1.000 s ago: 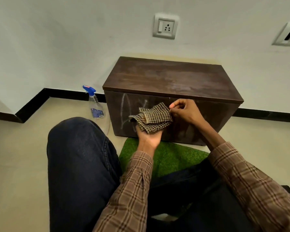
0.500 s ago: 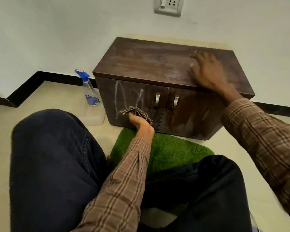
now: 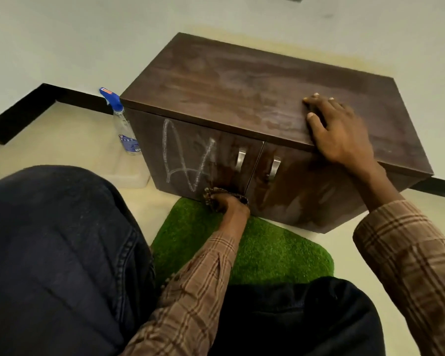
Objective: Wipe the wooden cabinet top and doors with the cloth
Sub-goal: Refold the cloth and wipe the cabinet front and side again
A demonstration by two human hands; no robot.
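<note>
A low dark wooden cabinet [image 3: 242,88] stands against the wall, its top smeared and dusty. White chalk marks [image 3: 183,155] cover the left door beside two metal handles [image 3: 257,163]. My left hand [image 3: 228,204] presses the checked cloth [image 3: 211,195] against the bottom of the left door; the cloth is mostly hidden under the hand. My right hand [image 3: 339,134] lies flat, fingers spread, on the front right edge of the cabinet top.
A spray bottle [image 3: 123,124] with a blue trigger stands on the floor at the cabinet's left side. A green grass mat [image 3: 267,247] lies in front of the doors. My knees in dark jeans [image 3: 57,247] fill the foreground. Black skirting runs along the wall.
My left hand has slid the cloth down the left door to its bottom edge. My right hand has shifted toward the front edge of the cabinet top. The camera has leaned closer.
</note>
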